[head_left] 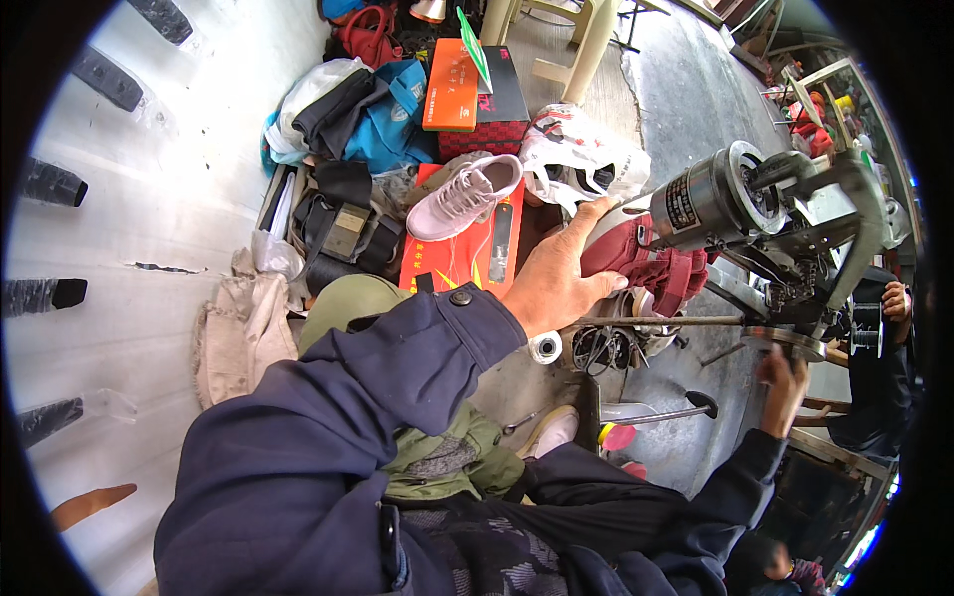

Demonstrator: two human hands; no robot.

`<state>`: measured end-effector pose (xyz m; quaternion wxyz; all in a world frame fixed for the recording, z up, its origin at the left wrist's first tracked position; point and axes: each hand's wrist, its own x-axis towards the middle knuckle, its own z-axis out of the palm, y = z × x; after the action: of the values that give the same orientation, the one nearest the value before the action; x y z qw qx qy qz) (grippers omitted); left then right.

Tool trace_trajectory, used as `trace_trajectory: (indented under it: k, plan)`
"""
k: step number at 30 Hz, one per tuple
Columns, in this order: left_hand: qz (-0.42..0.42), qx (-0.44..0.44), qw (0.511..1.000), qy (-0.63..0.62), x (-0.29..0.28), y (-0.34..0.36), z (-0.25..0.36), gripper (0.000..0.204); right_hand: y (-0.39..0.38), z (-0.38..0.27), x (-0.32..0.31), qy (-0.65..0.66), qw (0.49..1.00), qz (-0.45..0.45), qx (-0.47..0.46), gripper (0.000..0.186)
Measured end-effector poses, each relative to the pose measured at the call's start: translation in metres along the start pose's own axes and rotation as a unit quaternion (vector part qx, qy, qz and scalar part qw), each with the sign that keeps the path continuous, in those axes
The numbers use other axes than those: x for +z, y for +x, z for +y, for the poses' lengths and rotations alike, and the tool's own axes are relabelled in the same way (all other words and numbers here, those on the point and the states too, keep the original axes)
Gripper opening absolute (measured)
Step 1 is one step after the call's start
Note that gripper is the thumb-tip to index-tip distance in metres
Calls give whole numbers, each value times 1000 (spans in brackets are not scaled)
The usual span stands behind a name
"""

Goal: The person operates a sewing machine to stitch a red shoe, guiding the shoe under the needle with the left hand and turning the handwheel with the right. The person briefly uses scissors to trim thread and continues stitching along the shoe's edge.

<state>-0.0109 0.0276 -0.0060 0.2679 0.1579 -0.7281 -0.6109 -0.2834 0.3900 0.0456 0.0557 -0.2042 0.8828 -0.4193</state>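
Observation:
My left hand grips a dark red shoe held at the head of a metal shoe-stitching machine, with my thumb along its lower side. My right hand is raised at the underside of the machine's round handwheel; its fingers are blurred. A slim metal rod runs across below the red shoe. A small white spool sits just below my left hand, and a pink sneaker lies on a red box to its upper left.
Bags, stacked boxes, a plastic bag and a pale stool stand beyond. A white panel lines the left. Another person's hand shows at the right, and a further person at lower right.

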Motion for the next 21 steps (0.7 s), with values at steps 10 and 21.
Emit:
trace_trajectory:
  k: [10,21]
  plan:
    - [-17,-22,1000,4,-4,-2,1,86,25,121,0,-57,986,-8,158,13]
    - [-18,12,1000,8,-5,0,-2,86,26,30,-44,40,990,127,39,8]
